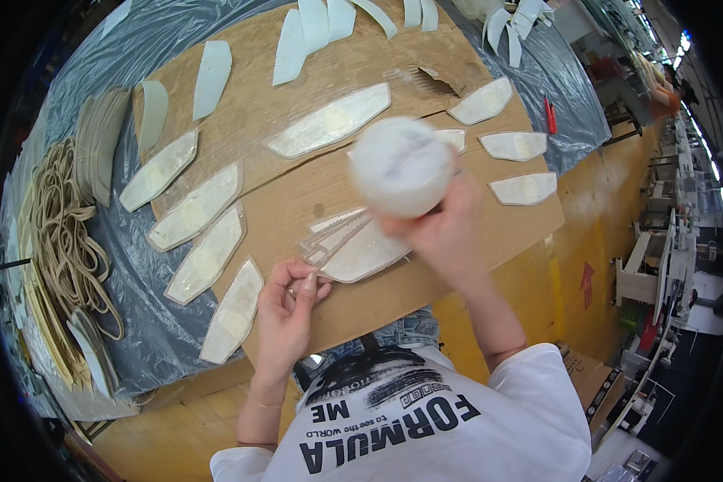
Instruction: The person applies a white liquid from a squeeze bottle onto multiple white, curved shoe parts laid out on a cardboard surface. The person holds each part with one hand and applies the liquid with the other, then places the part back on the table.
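My left hand [287, 301] pinches the left end of a small fanned stack of white panels [365, 255] with beige edging at the cardboard's near side. Its thumb and fingers are closed on that end. Above the stack's right part, my right hand [438, 229] grips a white round container [402, 167], slightly smeared by motion. The container hides part of a panel [456, 140] behind it; whether its mouth touches the stack I cannot tell. Left of my left hand lies another edged panel [233, 312], one of several along the cardboard's left side.
The cardboard sheet [466, 277] has a torn hole at the back. Plain white pieces [213, 79] lie along its far side. A red-handled tool [549, 115] rests on grey plastic sheeting [165, 48]. Coiled beige cord [60, 217] and stacked strips [100, 145] fill the left side.
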Action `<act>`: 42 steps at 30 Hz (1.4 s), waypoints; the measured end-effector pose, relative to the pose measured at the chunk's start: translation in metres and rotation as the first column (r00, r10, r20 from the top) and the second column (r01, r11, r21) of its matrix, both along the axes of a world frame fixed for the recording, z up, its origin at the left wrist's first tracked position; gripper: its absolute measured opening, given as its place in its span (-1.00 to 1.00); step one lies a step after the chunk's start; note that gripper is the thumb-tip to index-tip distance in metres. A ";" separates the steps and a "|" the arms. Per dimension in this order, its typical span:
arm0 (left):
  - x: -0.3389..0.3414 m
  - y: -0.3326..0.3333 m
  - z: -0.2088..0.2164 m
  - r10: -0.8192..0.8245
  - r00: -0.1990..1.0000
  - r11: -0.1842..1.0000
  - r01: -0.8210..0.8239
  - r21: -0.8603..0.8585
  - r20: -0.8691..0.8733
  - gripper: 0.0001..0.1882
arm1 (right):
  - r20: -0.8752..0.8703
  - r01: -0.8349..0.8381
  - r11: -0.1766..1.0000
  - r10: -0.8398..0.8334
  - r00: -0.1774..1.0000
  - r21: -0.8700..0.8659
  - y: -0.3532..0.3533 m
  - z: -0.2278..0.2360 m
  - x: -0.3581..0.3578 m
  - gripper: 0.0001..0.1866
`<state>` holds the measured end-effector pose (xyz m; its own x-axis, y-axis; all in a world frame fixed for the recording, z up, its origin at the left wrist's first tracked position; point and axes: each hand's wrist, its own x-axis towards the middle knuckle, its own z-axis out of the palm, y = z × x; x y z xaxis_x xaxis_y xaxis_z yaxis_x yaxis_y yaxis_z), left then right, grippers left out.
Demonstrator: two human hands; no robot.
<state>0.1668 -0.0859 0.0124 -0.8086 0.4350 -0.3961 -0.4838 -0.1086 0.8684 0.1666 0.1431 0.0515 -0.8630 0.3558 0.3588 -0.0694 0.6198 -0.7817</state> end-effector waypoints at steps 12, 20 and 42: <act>0.000 0.000 -0.004 -0.011 1.000 1.000 0.012 0.022 -0.018 -0.91 | 0.102 0.382 0.908 -0.369 0.924 -0.171 0.071 -0.018 0.005 -0.45; -0.004 -0.004 0.000 -0.054 0.999 0.998 0.054 -0.018 0.002 -0.90 | -0.108 0.339 0.926 -0.359 0.927 -0.163 0.064 0.011 0.008 -0.36; -0.013 -0.003 0.006 -0.083 0.994 0.996 0.083 -0.010 0.069 -0.85 | -0.164 -0.353 0.866 0.314 0.935 -0.355 -0.017 -0.018 0.048 -0.41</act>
<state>0.1538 -0.0888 0.0182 -0.7410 0.4938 -0.4551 -0.5486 -0.0543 0.8343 0.2145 0.1257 0.0339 -0.9217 0.1769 0.3453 -0.3074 0.2101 -0.9281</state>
